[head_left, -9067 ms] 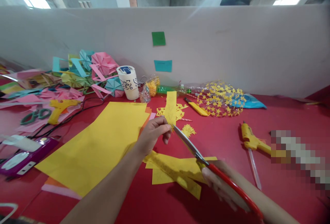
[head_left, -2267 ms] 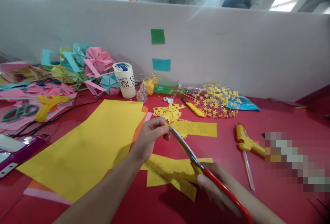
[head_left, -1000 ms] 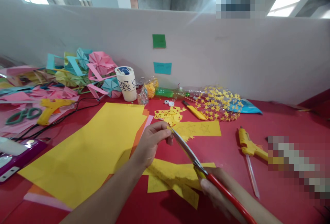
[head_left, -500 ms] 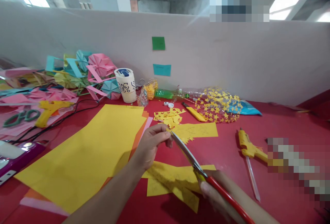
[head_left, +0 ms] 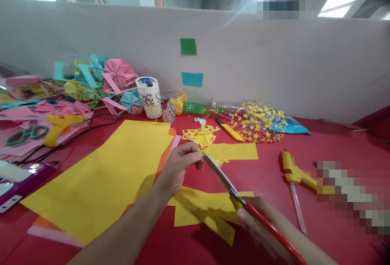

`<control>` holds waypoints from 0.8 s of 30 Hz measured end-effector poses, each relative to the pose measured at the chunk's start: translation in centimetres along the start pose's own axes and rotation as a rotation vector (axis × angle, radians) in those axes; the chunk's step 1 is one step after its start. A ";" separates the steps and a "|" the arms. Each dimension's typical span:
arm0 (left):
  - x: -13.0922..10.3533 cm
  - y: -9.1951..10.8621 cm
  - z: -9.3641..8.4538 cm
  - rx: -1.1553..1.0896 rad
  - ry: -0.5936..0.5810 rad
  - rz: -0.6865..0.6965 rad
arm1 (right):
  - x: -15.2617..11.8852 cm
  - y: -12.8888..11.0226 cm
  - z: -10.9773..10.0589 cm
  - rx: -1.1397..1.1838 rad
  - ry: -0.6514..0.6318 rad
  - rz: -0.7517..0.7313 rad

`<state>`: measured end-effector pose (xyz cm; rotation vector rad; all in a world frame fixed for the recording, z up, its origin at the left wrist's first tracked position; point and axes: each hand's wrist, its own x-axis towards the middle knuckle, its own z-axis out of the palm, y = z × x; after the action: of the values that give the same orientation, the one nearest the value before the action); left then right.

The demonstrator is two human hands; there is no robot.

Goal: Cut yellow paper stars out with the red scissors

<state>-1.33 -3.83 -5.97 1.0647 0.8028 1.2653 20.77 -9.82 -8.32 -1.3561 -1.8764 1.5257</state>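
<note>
My left hand (head_left: pixel 183 161) pinches a small piece of yellow paper (head_left: pixel 199 150), mostly hidden by the fingers. In my right hand (head_left: pixel 258 220) is a pair of scissors (head_left: pixel 224 179) with red handles; the blade tips meet the paper at my left fingertips. Below lie yellow paper strips (head_left: pixel 210 210), overlapping on the red table. Behind the fingers rests another yellow strip with star outlines (head_left: pixel 237 151), beside cut yellow scraps (head_left: pixel 201 134). A stack of large yellow sheets (head_left: pixel 103 175) lies under and left of my left forearm.
A yellow glue gun (head_left: pixel 294 171) lies at right, another glue gun (head_left: pixel 56 127) at left near green-handled scissors (head_left: pixel 26 135). Along the wall stand a white cup (head_left: pixel 149 98), a yellow cutter (head_left: pixel 230 130), a star-covered clear bottle (head_left: pixel 258 122) and folded paper decorations (head_left: pixel 118 76). A purple power strip (head_left: pixel 24 183) sits at left.
The view has shifted slightly, so the table things appear a little higher. My hands, the scissors and the small yellow paper keep nearly the same position.
</note>
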 end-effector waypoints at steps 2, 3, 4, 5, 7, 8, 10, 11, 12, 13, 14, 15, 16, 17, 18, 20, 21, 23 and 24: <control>0.0 0.1 0.0 -0.013 -0.004 -0.001 | -0.2 -0.9 0.1 -0.015 -0.015 -0.011; 0.0 0.1 -0.1 -0.020 -0.009 -0.003 | -0.3 -1.5 0.0 -0.001 -0.022 0.010; 0.0 0.1 -0.1 -0.024 -0.014 -0.003 | -0.4 -2.1 0.0 0.014 -0.029 0.051; 0.0 0.1 -0.1 -0.025 -0.019 -0.004 | -0.5 -2.5 -0.1 0.007 -0.007 0.047; 0.0 0.1 -0.2 -0.025 -0.030 -0.005 | -0.4 -3.0 -0.3 -0.007 0.020 0.046; 0.0 0.2 -0.2 -0.024 -0.032 -0.007 | -0.4 -3.1 -0.4 -0.016 0.028 0.038; 0.0 0.2 -0.2 -0.022 -0.031 -0.010 | -0.3 -2.9 -0.5 -0.030 0.015 0.029; 0.0 0.2 -0.2 -0.017 -0.029 -0.011 | -0.2 -2.8 -0.5 -0.033 0.005 0.028; 0.0 0.2 -0.2 -0.010 -0.027 -0.011 | -0.3 -2.7 -0.5 -0.029 -0.004 0.038; 0.0 0.2 -0.2 -0.004 -0.025 -0.011 | -0.3 -2.8 -0.5 -0.027 -0.007 0.051; 0.0 0.2 -0.2 0.001 -0.024 -0.012 | -0.4 -2.8 -0.4 -0.024 -0.004 0.069; 0.0 0.2 -0.2 0.003 -0.025 -0.015 | -0.5 -3.0 -0.4 -0.020 0.002 0.088; 0.0 0.1 -0.3 0.004 -0.026 -0.018 | -0.6 -3.1 -0.3 -0.021 0.010 0.095; 0.0 0.1 -0.3 0.002 -0.028 -0.020 | -0.7 -3.3 -0.3 -0.026 0.018 0.093; 0.0 0.1 -0.3 0.000 -0.030 -0.021 | -0.7 -3.4 -0.2 -0.033 0.024 0.083; 0.1 0.1 -0.4 -0.008 -0.036 -0.022 | -0.7 -3.4 -0.1 -0.039 0.034 0.057; 0.1 0.2 -0.4 -0.015 -0.039 -0.022 | -0.7 -3.2 -0.1 -0.036 0.039 0.045; 0.1 0.2 -0.4 -0.030 -0.044 -0.024 | -0.5 -2.6 0.0 -0.029 0.048 0.016; 0.1 0.2 -0.4 -0.039 -0.042 -0.026 | -0.4 -2.3 0.0 -0.028 0.046 -0.002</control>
<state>-1.71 -3.68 -5.92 1.0436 0.7547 1.2280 19.93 -10.01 -6.17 -1.3894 -1.8772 1.4598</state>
